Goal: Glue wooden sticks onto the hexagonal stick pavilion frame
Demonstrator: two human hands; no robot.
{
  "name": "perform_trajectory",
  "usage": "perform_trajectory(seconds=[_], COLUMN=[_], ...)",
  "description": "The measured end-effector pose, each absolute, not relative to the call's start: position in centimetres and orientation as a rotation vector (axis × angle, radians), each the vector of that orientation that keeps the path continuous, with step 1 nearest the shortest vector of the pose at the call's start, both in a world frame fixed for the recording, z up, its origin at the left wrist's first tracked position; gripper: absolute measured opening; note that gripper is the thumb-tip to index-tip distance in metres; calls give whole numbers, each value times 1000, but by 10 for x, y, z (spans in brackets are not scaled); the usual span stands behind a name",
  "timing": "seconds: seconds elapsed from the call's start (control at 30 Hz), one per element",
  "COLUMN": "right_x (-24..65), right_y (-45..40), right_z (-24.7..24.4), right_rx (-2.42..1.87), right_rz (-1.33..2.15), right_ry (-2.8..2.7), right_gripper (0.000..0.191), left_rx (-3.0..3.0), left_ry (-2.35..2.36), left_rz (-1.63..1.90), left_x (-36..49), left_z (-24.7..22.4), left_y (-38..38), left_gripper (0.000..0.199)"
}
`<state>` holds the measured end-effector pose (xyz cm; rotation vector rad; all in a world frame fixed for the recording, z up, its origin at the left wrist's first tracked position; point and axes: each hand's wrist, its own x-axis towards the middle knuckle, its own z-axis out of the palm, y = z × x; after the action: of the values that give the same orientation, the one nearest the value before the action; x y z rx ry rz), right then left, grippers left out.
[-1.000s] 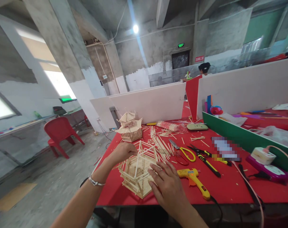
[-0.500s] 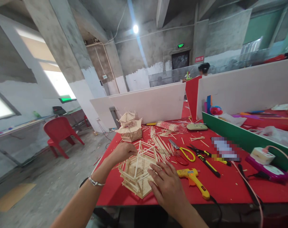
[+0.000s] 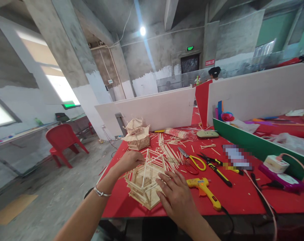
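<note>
View alone shifts, slightly, since the earlier frame. Red table (image 3: 242,201); stick structure (image 3: 145,190) near front edge. Right hand (image 3: 175,192) against structure's right side — fingers spread, clasping nothing. Left hand (image 3: 130,161) at upper left, fingers curled — cannot tell whether they pinch anything.

My red table (image 3: 239,201) carries a frame (image 3: 150,201), a tower (image 3: 139,143), loose sticks (image 3: 162,140), scissors (image 3: 191,157), pliers (image 3: 219,174) and a glue gun (image 3: 206,190).

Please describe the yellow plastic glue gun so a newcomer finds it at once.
On the red-topped table, look right of the bare right hand. There lies the yellow plastic glue gun; unlike the black-and-yellow hand tool beyond it, it has an orange trigger.
</note>
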<state>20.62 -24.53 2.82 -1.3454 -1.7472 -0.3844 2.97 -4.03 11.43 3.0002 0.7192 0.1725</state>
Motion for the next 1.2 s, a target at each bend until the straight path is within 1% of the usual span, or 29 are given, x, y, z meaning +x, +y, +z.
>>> perform_trajectory(seconds=[0.9,1.2], right_x=[206,207], right_y=[-246,-247], right_z=[26,28], right_rx=[-1349,-1354], right_rz=[-359,-355], right_ry=[-1756,-1764], right_gripper=[30,30], left_rx=[2995,3009], left_ry=[782,756], left_rz=[142,165], left_x=[32,31], left_z=[118,118], left_y=[-44,-46], left_gripper=[16,19])
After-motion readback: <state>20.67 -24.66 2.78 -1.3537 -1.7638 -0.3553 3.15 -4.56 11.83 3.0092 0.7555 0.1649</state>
